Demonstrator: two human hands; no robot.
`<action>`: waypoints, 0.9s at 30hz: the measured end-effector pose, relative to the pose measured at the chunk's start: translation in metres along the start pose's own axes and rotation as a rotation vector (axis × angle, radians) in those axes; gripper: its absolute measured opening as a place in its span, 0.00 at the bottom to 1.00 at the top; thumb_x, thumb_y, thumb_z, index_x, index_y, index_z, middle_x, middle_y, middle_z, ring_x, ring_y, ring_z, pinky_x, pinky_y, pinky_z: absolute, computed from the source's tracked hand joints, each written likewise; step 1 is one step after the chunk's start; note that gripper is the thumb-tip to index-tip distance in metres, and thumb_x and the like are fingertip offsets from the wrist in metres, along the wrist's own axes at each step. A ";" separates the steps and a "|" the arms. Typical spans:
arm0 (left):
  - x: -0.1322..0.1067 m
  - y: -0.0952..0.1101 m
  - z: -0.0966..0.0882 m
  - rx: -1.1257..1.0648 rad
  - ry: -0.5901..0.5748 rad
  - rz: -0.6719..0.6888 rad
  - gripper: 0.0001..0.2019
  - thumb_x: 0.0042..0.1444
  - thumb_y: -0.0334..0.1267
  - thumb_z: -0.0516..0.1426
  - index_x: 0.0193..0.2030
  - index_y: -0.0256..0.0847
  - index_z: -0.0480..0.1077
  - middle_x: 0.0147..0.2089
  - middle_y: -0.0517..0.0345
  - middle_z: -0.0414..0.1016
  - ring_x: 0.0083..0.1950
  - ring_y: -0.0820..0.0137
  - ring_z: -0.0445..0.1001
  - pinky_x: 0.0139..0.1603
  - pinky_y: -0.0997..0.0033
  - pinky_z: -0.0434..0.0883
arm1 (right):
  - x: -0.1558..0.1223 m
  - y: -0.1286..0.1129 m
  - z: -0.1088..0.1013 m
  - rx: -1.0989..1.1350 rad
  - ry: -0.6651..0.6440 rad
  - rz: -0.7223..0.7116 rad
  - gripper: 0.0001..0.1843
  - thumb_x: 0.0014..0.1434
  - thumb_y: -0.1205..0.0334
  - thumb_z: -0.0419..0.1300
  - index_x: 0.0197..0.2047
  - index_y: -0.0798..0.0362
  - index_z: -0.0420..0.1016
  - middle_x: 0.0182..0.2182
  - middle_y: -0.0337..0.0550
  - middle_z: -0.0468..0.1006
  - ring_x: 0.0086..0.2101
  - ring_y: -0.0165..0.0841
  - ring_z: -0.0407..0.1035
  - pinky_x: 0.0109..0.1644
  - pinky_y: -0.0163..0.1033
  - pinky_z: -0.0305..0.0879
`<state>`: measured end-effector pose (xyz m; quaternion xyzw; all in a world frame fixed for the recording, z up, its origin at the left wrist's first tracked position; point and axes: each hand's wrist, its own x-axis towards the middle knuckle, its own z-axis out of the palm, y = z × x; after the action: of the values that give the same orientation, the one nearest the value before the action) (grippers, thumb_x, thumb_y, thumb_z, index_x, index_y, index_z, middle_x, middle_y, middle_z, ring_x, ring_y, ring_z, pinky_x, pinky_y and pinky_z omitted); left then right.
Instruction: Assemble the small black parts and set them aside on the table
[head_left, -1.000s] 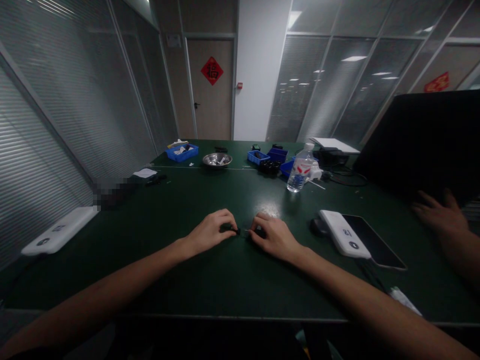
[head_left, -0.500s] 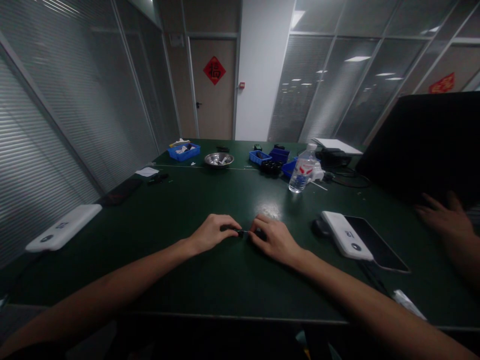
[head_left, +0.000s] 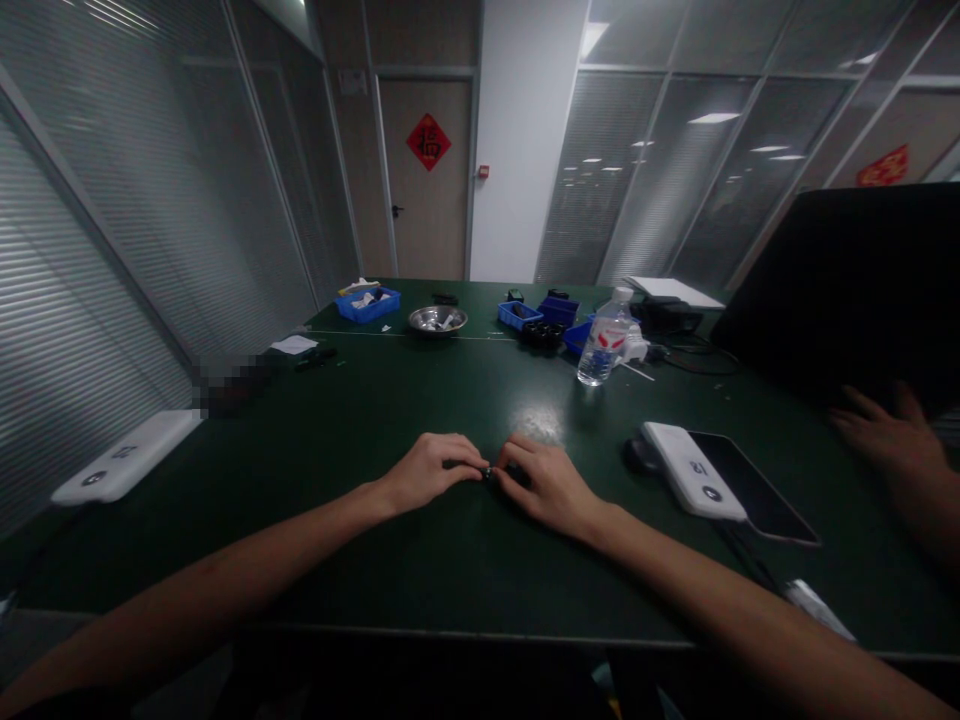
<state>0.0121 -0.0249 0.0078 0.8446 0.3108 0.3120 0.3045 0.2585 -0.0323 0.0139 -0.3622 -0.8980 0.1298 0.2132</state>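
Observation:
Over the middle of the dark green table (head_left: 360, 390), my left hand (head_left: 431, 472) and my right hand (head_left: 547, 483) meet fingertip to fingertip. Between them is a small dark piece (head_left: 488, 473) with a pale glint, too small to name. Thumb and index finger of my left hand pinch it from the left. The fingers of my right hand close in on it from the right, curled, and they hide most of it. Both wrists rest low, close to the table surface.
Right of my hands lie a white power bank (head_left: 686, 470) and a dark phone (head_left: 750, 485). A water bottle (head_left: 602, 340), a metal bowl (head_left: 438, 320) and a blue bin (head_left: 367, 303) stand farther back. Another person's hand (head_left: 896, 440) is at the right by a large black panel (head_left: 847, 290).
My fingertips have come closer together, with the left ones shifting slightly right. Less of the small dark piece shows between them now.

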 end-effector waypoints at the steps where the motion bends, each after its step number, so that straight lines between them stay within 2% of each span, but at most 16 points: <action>1: 0.000 0.001 0.000 -0.015 0.010 -0.016 0.09 0.63 0.37 0.62 0.48 0.44 0.82 0.48 0.52 0.81 0.49 0.65 0.78 0.55 0.62 0.73 | 0.000 0.001 0.001 0.027 0.014 0.006 0.06 0.69 0.60 0.56 0.43 0.51 0.73 0.40 0.42 0.73 0.35 0.31 0.69 0.38 0.37 0.63; 7: 0.001 0.002 0.004 -0.105 0.103 -0.052 0.09 0.61 0.38 0.64 0.47 0.43 0.82 0.48 0.51 0.81 0.49 0.64 0.78 0.55 0.62 0.73 | 0.000 0.004 0.004 0.216 0.089 0.030 0.08 0.70 0.59 0.57 0.39 0.51 0.72 0.38 0.42 0.75 0.36 0.32 0.69 0.38 0.36 0.64; 12: 0.002 0.005 0.007 -0.152 0.104 -0.030 0.08 0.61 0.37 0.64 0.46 0.42 0.82 0.46 0.53 0.81 0.48 0.65 0.78 0.53 0.63 0.73 | 0.002 0.000 0.003 0.280 0.114 0.014 0.09 0.70 0.58 0.56 0.39 0.52 0.72 0.36 0.41 0.74 0.35 0.32 0.69 0.36 0.36 0.62; 17: 0.003 0.006 0.001 -0.085 0.044 -0.057 0.10 0.63 0.37 0.63 0.49 0.43 0.81 0.48 0.52 0.79 0.48 0.65 0.77 0.52 0.64 0.73 | 0.004 0.004 0.000 0.206 0.111 0.026 0.09 0.70 0.58 0.56 0.39 0.52 0.72 0.37 0.42 0.74 0.36 0.32 0.69 0.37 0.36 0.62; 22: 0.002 0.001 -0.002 0.012 -0.039 -0.057 0.15 0.62 0.36 0.63 0.56 0.47 0.78 0.54 0.51 0.74 0.50 0.65 0.75 0.50 0.63 0.73 | 0.004 0.011 0.000 0.095 0.046 0.041 0.07 0.69 0.59 0.57 0.40 0.51 0.73 0.38 0.42 0.73 0.35 0.32 0.69 0.39 0.37 0.63; 27: 0.000 -0.002 -0.002 0.133 -0.091 0.007 0.18 0.66 0.33 0.58 0.60 0.50 0.75 0.63 0.52 0.68 0.63 0.61 0.69 0.64 0.56 0.67 | 0.004 0.011 -0.002 -0.061 -0.016 0.040 0.06 0.69 0.59 0.57 0.44 0.50 0.74 0.41 0.42 0.73 0.36 0.32 0.69 0.39 0.36 0.62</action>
<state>0.0103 -0.0237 0.0076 0.8773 0.3139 0.2528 0.2604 0.2638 -0.0215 0.0123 -0.3855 -0.8958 0.1094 0.1924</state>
